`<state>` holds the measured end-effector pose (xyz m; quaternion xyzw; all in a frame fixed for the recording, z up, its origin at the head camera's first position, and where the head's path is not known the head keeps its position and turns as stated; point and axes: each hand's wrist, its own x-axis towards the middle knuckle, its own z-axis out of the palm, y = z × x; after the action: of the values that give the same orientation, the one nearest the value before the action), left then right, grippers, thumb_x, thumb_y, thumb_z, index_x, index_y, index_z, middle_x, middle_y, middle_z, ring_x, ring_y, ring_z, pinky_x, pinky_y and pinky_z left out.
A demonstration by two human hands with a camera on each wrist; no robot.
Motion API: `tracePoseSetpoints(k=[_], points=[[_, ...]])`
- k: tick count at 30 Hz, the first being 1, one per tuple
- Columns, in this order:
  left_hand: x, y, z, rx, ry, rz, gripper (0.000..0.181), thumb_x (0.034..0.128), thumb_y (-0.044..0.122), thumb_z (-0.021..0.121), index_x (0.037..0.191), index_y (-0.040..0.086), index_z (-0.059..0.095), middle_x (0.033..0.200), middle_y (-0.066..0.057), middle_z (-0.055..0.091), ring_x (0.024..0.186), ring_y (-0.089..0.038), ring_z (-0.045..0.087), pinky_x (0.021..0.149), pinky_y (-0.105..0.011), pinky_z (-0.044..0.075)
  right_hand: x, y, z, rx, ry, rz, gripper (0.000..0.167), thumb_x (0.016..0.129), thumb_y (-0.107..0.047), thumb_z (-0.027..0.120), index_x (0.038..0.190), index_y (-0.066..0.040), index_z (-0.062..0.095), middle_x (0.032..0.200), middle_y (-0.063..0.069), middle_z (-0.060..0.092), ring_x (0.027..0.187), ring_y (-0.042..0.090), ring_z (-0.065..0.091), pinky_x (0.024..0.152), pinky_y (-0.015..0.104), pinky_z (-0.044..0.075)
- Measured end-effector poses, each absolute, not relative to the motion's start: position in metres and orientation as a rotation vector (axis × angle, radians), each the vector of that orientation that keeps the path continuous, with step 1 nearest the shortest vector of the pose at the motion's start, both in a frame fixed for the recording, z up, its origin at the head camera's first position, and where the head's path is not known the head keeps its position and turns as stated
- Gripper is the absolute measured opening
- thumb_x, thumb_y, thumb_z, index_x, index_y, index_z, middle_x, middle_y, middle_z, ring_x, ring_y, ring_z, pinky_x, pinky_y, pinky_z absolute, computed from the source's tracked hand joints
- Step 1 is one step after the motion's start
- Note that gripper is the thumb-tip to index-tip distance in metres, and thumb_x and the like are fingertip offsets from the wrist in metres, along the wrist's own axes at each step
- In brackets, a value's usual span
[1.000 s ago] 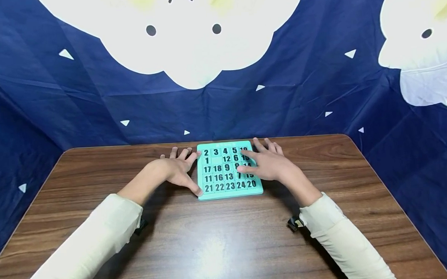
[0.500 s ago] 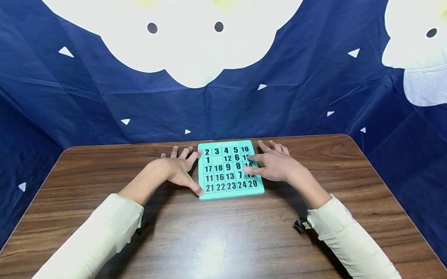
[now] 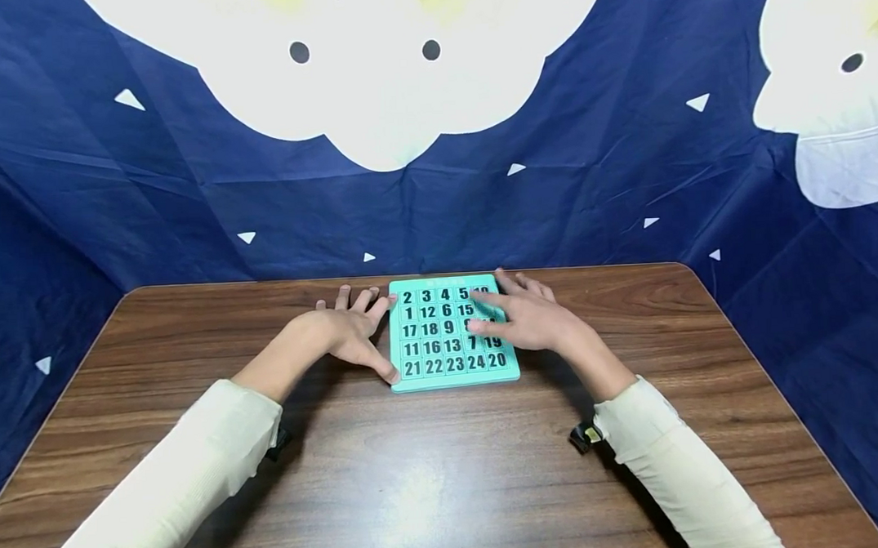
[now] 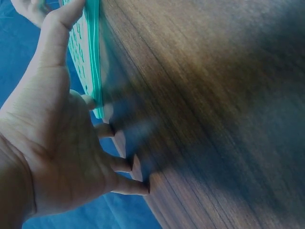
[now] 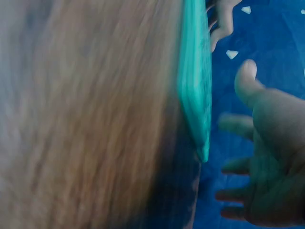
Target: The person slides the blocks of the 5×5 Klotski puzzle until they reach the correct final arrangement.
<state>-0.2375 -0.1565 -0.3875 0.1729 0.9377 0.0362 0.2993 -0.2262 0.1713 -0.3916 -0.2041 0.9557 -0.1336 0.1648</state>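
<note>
Reading the table as a clock with twelve at its far edge, I see a pale left sleeve [image 3: 168, 482] slant in from seven to the left hand [image 3: 346, 337], which lies at the board's nine o'clock side, fingers spread and gripping nothing; its thumb touches the board's near corner toward seven, its forefinger the edge toward ten. Next along is the turquoise number board [image 3: 439, 338], flat at twelve o'clock on the brown wooden table [image 3: 308, 468], close to the far edge, its bottom row reading 21, 22, 23, 24, 20. Beyond it, on the blue cloth [image 3: 597, 197], a big white cloud print [image 3: 372, 89] shows at twelve. The right hand [image 3: 532, 319] hovers over the board's three o'clock side, fingers spread and gripping nothing, covering some numbers. A black device [image 3: 583, 438] sits by the cuff, and the right sleeve [image 3: 690, 467] runs back toward five o'clock.
</note>
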Motion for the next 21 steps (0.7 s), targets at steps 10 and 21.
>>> tracePoseSetpoints(k=[10,21], points=[[-0.238,-0.155,-0.386,0.461,2.484,0.086,0.150,0.0767,0.088,0.084,0.184,0.031,-0.005,0.192,-0.017,-0.011,0.173,-0.058,-0.018,0.132,-0.088,0.004,-0.222,0.171,-0.381,-0.512,2.725,-0.249,0.076,0.109,-0.076,0.052,0.171,-0.032,0.051,0.191,0.018,0.007,0.175,0.057,0.004,0.138,0.078,0.007],[-0.239,-0.156,-0.386,0.456,2.471,0.091,0.153,0.0758,0.089,0.084,0.184,0.031,-0.007,0.191,-0.018,-0.014,0.172,-0.058,-0.019,0.132,-0.087,0.002,-0.235,0.157,-0.388,-0.500,2.732,-0.273,0.076,0.110,-0.076,0.051,0.176,-0.041,0.039,0.191,0.019,-0.002,0.176,0.054,0.001,0.139,0.077,0.005]])
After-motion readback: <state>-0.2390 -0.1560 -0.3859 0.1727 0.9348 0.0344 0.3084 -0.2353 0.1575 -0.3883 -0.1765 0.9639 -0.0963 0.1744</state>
